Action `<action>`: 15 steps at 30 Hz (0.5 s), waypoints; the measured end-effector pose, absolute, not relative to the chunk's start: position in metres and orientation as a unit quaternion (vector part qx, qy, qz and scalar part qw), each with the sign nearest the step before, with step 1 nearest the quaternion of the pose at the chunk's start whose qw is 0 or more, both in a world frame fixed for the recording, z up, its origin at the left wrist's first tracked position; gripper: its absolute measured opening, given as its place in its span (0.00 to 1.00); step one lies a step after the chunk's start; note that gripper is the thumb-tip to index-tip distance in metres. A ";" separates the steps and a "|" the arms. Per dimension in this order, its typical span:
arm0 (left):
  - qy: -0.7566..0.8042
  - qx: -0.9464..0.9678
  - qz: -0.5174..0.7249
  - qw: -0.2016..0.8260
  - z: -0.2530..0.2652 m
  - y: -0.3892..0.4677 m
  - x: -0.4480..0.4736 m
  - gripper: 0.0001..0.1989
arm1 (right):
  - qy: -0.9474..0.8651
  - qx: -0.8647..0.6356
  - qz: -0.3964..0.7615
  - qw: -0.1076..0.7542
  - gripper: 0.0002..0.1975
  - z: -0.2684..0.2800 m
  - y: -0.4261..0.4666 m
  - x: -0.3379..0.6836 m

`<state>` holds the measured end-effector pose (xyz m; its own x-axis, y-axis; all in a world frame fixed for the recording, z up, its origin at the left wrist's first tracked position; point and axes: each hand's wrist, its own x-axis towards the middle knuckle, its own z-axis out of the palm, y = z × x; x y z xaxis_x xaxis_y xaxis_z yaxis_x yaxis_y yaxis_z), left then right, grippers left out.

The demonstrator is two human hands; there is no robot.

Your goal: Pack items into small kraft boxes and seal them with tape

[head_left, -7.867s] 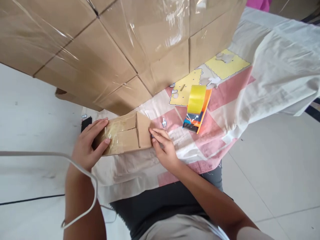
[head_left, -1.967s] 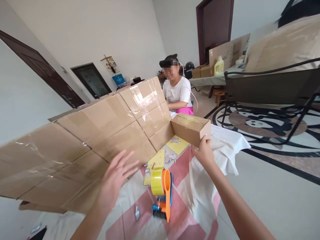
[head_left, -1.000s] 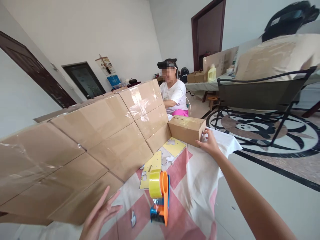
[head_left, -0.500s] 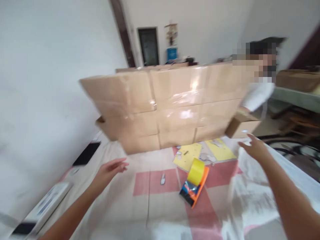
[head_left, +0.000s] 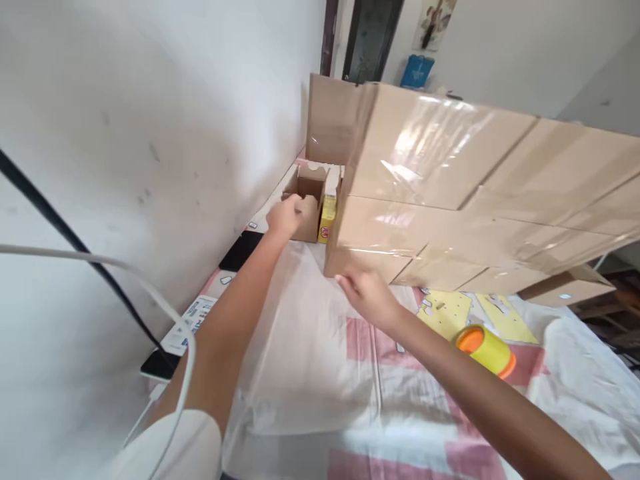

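Note:
My left hand reaches forward along the wall, its fingers closed on the front edge of a small open-topped cardboard box. Right beside that box stands a narrow yellow box. Fingers curled in, my right hand is at the lower left corner of a big stack of taped cardboard boxes; nothing shows in it, and I cannot tell if it touches the cardboard. A yellow tape roll with orange at its ends lies right of my right forearm.
Along the wall lie a black flat device, a white printed box and a phone. A white cable hangs close over my left arm. Another open cardboard box sits at the stack's right end. Patterned cloth covers the table.
My view has swung left and closer to the stack. My left hand has gone from open over the cloth to the small box; my right hand has left the right side and curled up.

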<state>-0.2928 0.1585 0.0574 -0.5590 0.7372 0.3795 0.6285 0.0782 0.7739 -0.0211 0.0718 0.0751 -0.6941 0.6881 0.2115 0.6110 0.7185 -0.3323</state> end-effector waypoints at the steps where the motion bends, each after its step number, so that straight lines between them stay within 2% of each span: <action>1: 0.736 0.458 0.496 0.049 0.056 0.162 -0.296 0.12 | -0.919 -0.350 0.117 0.141 0.14 0.070 0.070 -0.048; 4: 0.727 0.433 0.532 0.008 0.045 0.150 -0.302 0.08 | -0.929 -0.358 0.042 0.087 0.14 0.065 0.079 -0.121; 7: 0.709 0.408 0.575 -0.031 0.026 0.126 -0.313 0.12 | -0.898 -0.435 -0.067 0.000 0.21 0.068 0.118 -0.178; 9: 0.691 0.398 0.602 -0.043 0.015 0.116 -0.326 0.13 | -0.846 -0.527 -0.068 -0.048 0.27 0.069 0.154 -0.204; 12: 0.647 0.380 0.659 -0.058 0.006 0.118 -0.345 0.15 | -0.776 -0.629 -0.018 -0.042 0.32 0.066 0.202 -0.224; 15: 0.633 0.347 0.688 -0.071 0.005 0.125 -0.350 0.17 | -0.762 -0.648 -0.001 0.004 0.27 0.063 0.221 -0.232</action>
<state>-0.3502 0.1246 0.0050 -0.7487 0.3416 0.5681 0.5376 -0.1884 0.8218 -0.2325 0.2215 0.0632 -0.1602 0.9871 0.0070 0.9871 0.1602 -0.0029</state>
